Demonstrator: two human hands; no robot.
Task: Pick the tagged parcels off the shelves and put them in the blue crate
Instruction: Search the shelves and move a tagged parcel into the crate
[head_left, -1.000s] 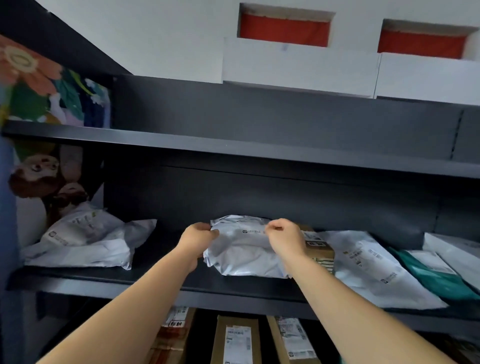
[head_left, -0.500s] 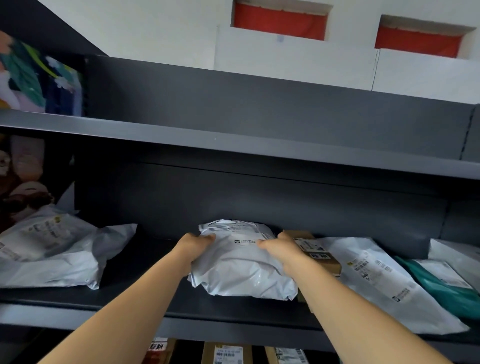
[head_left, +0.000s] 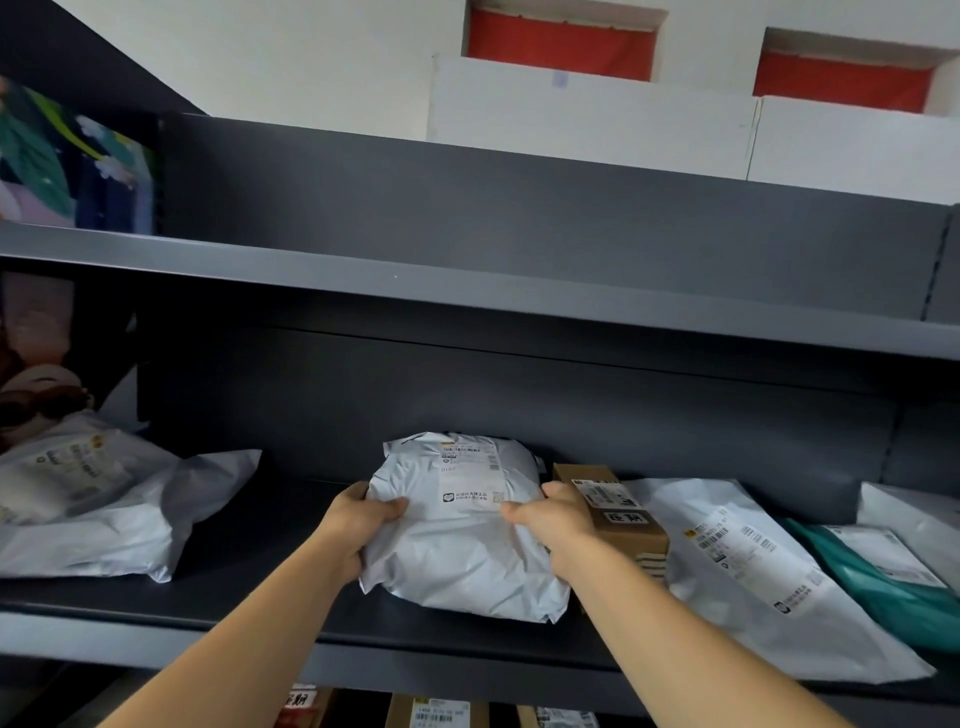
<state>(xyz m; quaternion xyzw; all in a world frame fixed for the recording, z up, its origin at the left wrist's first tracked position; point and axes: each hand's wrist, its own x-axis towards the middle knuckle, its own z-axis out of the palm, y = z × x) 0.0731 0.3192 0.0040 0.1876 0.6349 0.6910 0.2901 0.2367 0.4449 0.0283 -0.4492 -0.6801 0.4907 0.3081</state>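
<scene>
A plump white poly-bag parcel (head_left: 462, 551) with a printed label lies on the dark grey middle shelf (head_left: 291, 525). My left hand (head_left: 358, 519) grips its left edge, thumb on top. On the parcel's right side my right hand (head_left: 553, 519) grips it, fingers curled over the bag. The parcel's front edge reaches toward the shelf lip. The blue crate is out of view.
A small cardboard box (head_left: 613, 509) sits just right of the parcel, then a flat white mailer (head_left: 753, 566), a teal mailer (head_left: 883, 587) and another white bag (head_left: 914, 519). Grey-white bags (head_left: 98, 504) lie at the left. Boxes (head_left: 436, 714) show on the shelf below; another shelf board (head_left: 467, 291) runs overhead.
Both hands have shifted their hold lower on the white parcel and drawn it forward toward the shelf edge. The view has moved closer and a little to the right.
</scene>
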